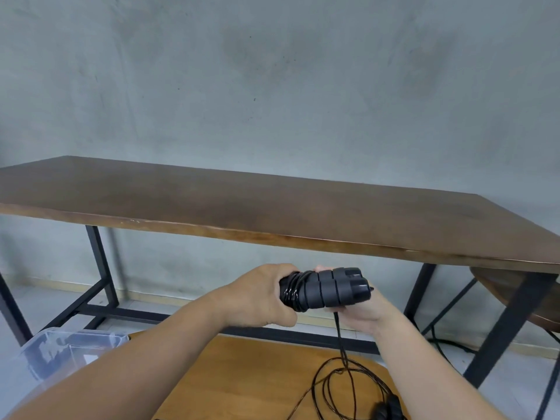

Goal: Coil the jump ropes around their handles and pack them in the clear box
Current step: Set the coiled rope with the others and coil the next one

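Rope (339,334): black cord, partly wound around two black handles (330,287) held side by side in front of the bench (272,207), at mid-air below its front edge.
Coils: glossy turns bunched at the left end of the handles, against the left hand.
Loose cord: dropped from the right end of the handles down to a lower wooden surface (242,377), where it lay in slack loops.
Left hand (260,298): fingers curled round the coiled end of the handles, gripping it.
Right hand (360,313): under and behind the capped end of the handles, palm up, fingers wrapped round them; fingertips showed above the handles.
Second rope (391,407): dark handles lay among the loops at the bottom edge, partly cut off.
Box (69,347): clear plastic, at lower left beside the wooden surface, partly hidden by the left forearm; contents could not be told.
Bench: dark wood top on a black metal frame, against a grey wall.
Stool (521,298): wooden seat at right, beyond the bench leg.
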{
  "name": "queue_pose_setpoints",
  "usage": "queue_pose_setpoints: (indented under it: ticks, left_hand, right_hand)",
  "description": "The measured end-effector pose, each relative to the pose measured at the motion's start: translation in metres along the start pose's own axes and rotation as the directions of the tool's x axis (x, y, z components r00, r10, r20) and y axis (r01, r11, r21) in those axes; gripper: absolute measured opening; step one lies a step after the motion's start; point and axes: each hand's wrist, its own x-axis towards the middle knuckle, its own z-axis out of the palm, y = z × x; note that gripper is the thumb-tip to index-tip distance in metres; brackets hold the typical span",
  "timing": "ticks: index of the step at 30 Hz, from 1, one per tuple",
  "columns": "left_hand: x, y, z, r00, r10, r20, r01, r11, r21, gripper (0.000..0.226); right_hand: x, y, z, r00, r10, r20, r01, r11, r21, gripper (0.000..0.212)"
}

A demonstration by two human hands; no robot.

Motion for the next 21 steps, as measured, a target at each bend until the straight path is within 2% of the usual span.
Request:
queue_pose_setpoints:
  ticks: [3, 6, 8, 13, 15, 19, 21]
  left_hand:
    - [0.005, -0.003, 0.004, 0.998, -0.027, -0.057, 0.025, 0.999, -0.030, 0.029]
    - [0.010, -0.009, 0.009, 0.992, -0.072, -0.104, 0.064, 0.995, -0.076, 0.025]
    - [0.014, -0.015, 0.010, 0.982, -0.113, -0.153, 0.099, 0.990, -0.097, 0.023]
    - [0.021, -0.028, 0.011, 0.950, -0.179, -0.255, 0.188, 0.982, 0.011, 0.026]
    - [0.023, -0.030, 0.014, 0.941, -0.196, -0.277, 0.228, 0.969, 0.090, 0.033]
    - [0.027, -0.036, 0.016, 0.915, -0.208, -0.346, 0.295, 0.930, 0.221, 0.046]
    - [0.027, -0.038, 0.015, 0.911, -0.182, -0.370, 0.307, 0.898, 0.314, 0.054]
  right_hand:
    - [0.007, 0.022, 0.004, 0.995, -0.068, -0.077, 0.071, 0.997, 0.034, 0.040]
    - [0.011, 0.036, 0.010, 0.991, -0.055, -0.119, 0.067, 0.993, 0.098, 0.026]
    - [0.009, 0.046, 0.015, 0.989, -0.024, -0.144, 0.036, 0.996, 0.081, 0.021]
    - [-0.002, 0.065, 0.029, 0.977, -0.001, -0.213, -0.028, 0.991, -0.129, 0.029]
    - [-0.006, 0.066, 0.034, 0.973, -0.024, -0.229, -0.041, 0.961, -0.272, 0.031]
    - [-0.013, 0.063, 0.046, 0.981, -0.080, -0.178, -0.051, 0.775, -0.630, 0.041]
    - [-0.018, 0.062, 0.049, 0.988, -0.096, -0.119, -0.023, 0.677, -0.735, 0.040]
